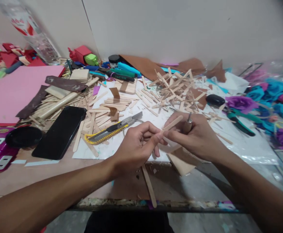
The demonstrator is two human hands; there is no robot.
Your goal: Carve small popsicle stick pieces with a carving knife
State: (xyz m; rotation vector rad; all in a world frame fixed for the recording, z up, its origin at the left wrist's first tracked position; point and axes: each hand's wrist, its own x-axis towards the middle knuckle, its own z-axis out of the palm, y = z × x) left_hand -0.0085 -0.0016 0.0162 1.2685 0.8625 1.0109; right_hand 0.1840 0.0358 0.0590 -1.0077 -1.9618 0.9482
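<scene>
Wooden stick (174, 122), pinched by left hand (140, 139) and right hand (196, 134), may snap if overbent, jolting knuckles toward the cutter (112, 130) beyond the left.

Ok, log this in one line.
left hand: pinching wooden stick | right hand: touching stick, gripping metal-tipped tool | nearby: yellow cutter

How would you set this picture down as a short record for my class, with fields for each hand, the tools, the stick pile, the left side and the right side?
Left hand: holding the near end of a wooden stick
Right hand: on the same stick, also holding a pointed tool
Tools: yellow knife, lying flat
Stick pile: loose, beyond the hands
Left side: phone, pink sheet, bottle
Right side: purple flower, green-handled pliers
</scene>
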